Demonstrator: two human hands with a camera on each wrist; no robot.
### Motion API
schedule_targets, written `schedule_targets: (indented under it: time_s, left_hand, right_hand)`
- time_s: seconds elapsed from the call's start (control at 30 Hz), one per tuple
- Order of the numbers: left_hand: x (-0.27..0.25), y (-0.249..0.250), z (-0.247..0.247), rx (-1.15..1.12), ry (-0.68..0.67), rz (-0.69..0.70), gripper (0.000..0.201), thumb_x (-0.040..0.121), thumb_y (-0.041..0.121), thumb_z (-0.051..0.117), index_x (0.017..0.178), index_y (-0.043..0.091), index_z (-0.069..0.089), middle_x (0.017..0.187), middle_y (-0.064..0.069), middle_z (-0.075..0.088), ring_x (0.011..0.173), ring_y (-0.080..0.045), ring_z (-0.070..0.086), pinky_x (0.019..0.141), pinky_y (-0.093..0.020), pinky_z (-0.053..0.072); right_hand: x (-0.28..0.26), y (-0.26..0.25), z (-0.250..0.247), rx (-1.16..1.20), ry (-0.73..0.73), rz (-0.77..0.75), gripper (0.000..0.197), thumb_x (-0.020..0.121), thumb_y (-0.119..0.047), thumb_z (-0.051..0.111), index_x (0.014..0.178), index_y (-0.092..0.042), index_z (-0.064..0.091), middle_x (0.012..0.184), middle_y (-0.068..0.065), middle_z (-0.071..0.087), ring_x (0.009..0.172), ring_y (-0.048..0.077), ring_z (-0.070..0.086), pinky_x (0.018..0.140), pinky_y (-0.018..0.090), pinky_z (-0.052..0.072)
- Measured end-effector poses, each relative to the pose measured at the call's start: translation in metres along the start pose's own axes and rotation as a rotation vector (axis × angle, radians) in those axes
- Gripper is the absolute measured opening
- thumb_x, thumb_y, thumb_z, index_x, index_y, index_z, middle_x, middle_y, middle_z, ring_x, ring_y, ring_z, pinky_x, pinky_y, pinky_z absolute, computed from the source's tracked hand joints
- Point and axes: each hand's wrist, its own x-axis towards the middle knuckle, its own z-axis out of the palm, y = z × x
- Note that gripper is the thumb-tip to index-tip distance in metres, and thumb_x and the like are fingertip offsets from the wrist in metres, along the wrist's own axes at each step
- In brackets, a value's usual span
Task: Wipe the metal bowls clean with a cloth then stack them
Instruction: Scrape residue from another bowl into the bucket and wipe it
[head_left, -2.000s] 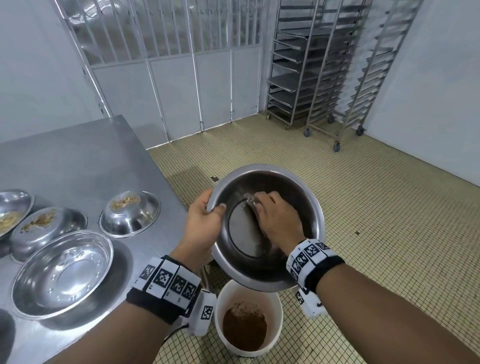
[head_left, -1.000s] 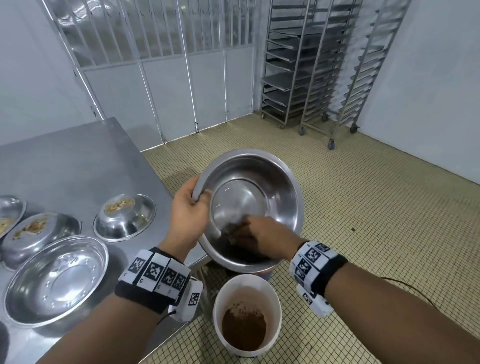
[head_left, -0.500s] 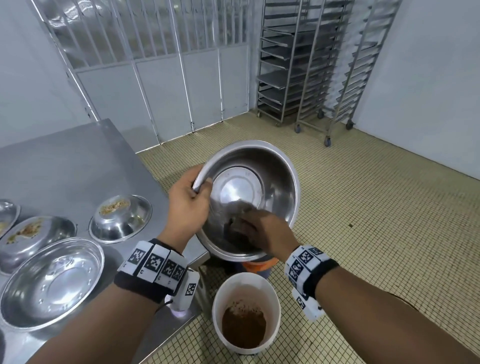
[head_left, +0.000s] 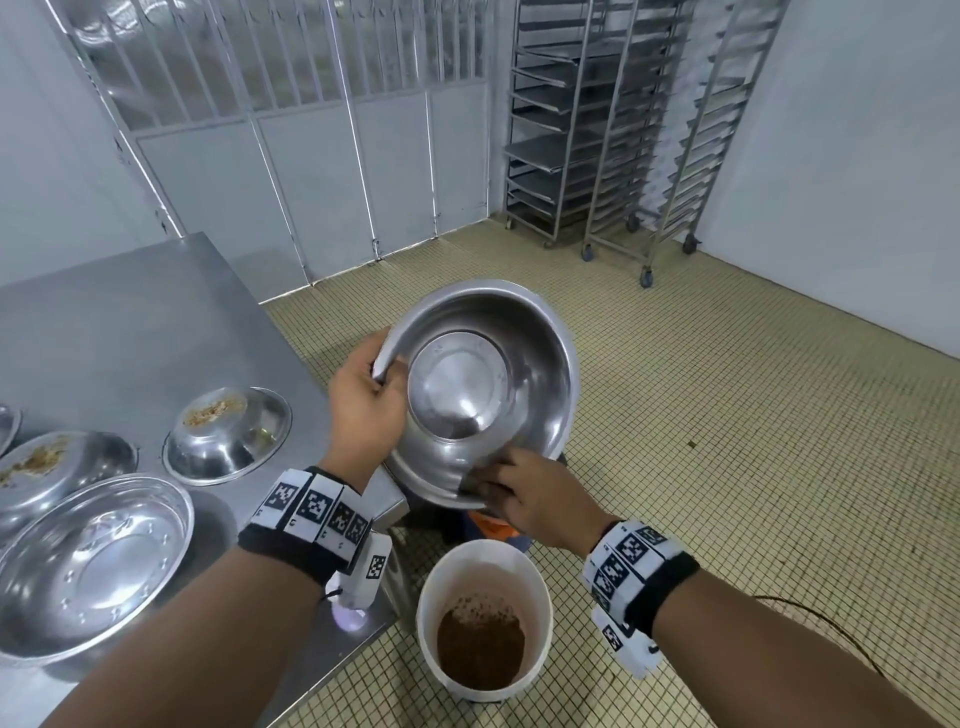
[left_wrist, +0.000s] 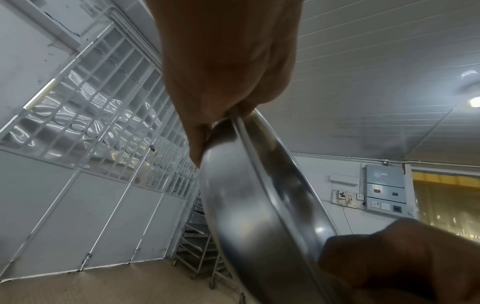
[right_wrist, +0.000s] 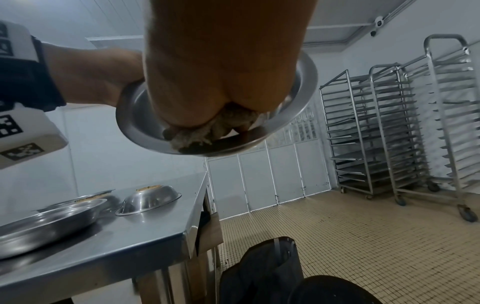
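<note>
Left hand (head_left: 363, 410) grips tilted bowl (head_left: 519, 364) over bucket (head_left: 431, 613); right hand (head_left: 540, 506) holds cloth (right_wrist: 207, 131) at its lower rim. Looks nearly clean. Dirty bowls (head_left: 228, 431) wait on table (head_left: 130, 322), unstacked.

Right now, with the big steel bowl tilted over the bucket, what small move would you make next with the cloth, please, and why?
Probably sweep the crumpled grey cloth out over the lower rim. The right hand grips it at the low edge of the large round steel bowl, brown residue sits there, and the white plastic bucket stands below to catch it. The left hand holds the bowl's rim tilted.
</note>
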Motion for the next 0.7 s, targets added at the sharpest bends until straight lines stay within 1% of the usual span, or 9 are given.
schedule_targets:
  time_s: [0.07,0.13,0.2,0.27,0.37,0.47,0.53,0.6,0.7]
  left_hand:
    - [0.003,-0.004,-0.001,0.020,0.016,-0.003,0.028,0.099,0.005,0.056,0.118,0.020,0.071,0.092,-0.003,0.068,0.085,-0.027,0.065,0.073,-0.036,0.053]
    - [0.006,-0.006,-0.005,0.032,0.039,-0.006,0.026,0.101,0.006,0.055,0.117,0.020,0.069,0.092,-0.008,0.068,0.077,-0.028,0.062,0.068,-0.038,0.052]
    - [0.012,-0.005,-0.011,0.039,0.080,-0.002,0.020,0.101,0.006,0.053,0.112,0.017,0.066,0.086,-0.013,0.063,0.067,-0.023,0.055,0.061,-0.035,0.046]
    - [0.018,0.000,-0.016,0.044,0.102,0.014,0.018,0.100,0.004,0.053,0.108,0.015,0.065,0.083,-0.013,0.061,0.066,-0.017,0.052,0.058,-0.029,0.044]
    - [0.017,0.006,-0.019,0.064,0.065,0.044,0.019,0.101,0.002,0.053,0.107,0.015,0.065,0.082,-0.007,0.059,0.063,-0.009,0.049,0.055,-0.015,0.041]
    - [0.008,0.007,-0.015,0.043,0.027,0.019,0.019,0.102,0.008,0.055,0.110,0.020,0.067,0.088,-0.016,0.064,0.067,-0.017,0.057,0.059,-0.025,0.049]
    - [0.001,0.005,-0.010,0.019,0.003,-0.020,0.022,0.103,0.011,0.058,0.110,0.029,0.068,0.091,-0.013,0.068,0.077,-0.028,0.066,0.071,-0.041,0.060]
    - [-0.007,0.006,-0.004,-0.008,-0.036,-0.054,0.026,0.102,0.012,0.059,0.105,0.036,0.069,0.093,-0.007,0.071,0.084,-0.034,0.070,0.077,-0.058,0.060]
    - [-0.017,0.007,0.001,-0.022,-0.082,-0.070,0.035,0.101,0.008,0.060,0.101,0.042,0.070,0.091,0.005,0.071,0.087,-0.027,0.070,0.082,-0.058,0.059]
  right_hand:
    - [-0.010,0.001,0.002,-0.024,0.056,0.009,0.032,0.102,-0.040,0.051,0.120,-0.027,0.074,0.108,-0.014,0.058,0.094,0.005,0.057,0.078,0.026,0.049]
    - [-0.017,0.002,0.000,-0.133,0.014,-0.048,0.044,0.100,-0.047,0.041,0.118,-0.024,0.074,0.107,-0.009,0.062,0.091,0.012,0.060,0.070,0.029,0.050]
    - [-0.023,0.006,-0.002,-0.206,-0.097,-0.049,0.037,0.101,-0.040,0.047,0.122,-0.024,0.073,0.117,-0.005,0.064,0.100,0.016,0.061,0.072,0.032,0.053]
    - [-0.025,0.016,-0.004,-0.191,-0.004,-0.081,0.023,0.097,-0.032,0.064,0.118,-0.032,0.075,0.110,-0.010,0.065,0.095,0.010,0.061,0.071,0.033,0.057]
    - [-0.009,0.013,-0.026,0.010,0.092,0.081,0.024,0.097,-0.046,0.061,0.118,-0.040,0.072,0.107,-0.020,0.056,0.095,-0.001,0.055,0.080,0.026,0.054]
    - [0.016,0.000,-0.053,0.008,0.184,0.088,0.033,0.097,-0.043,0.061,0.124,-0.025,0.071,0.106,-0.017,0.054,0.088,-0.001,0.053,0.080,0.022,0.051]
    - [0.031,-0.008,-0.066,0.052,0.237,0.064,0.029,0.097,-0.034,0.062,0.121,-0.021,0.073,0.106,-0.017,0.054,0.089,0.000,0.053,0.082,0.023,0.050]
    - [0.044,-0.015,-0.074,0.088,0.244,0.058,0.027,0.096,-0.023,0.060,0.119,-0.018,0.074,0.107,-0.014,0.056,0.094,0.004,0.057,0.087,0.025,0.050]
    - [0.056,-0.022,-0.077,0.019,0.110,0.077,0.038,0.093,-0.012,0.053,0.127,-0.021,0.068,0.110,-0.008,0.051,0.098,0.012,0.056,0.092,0.029,0.048]
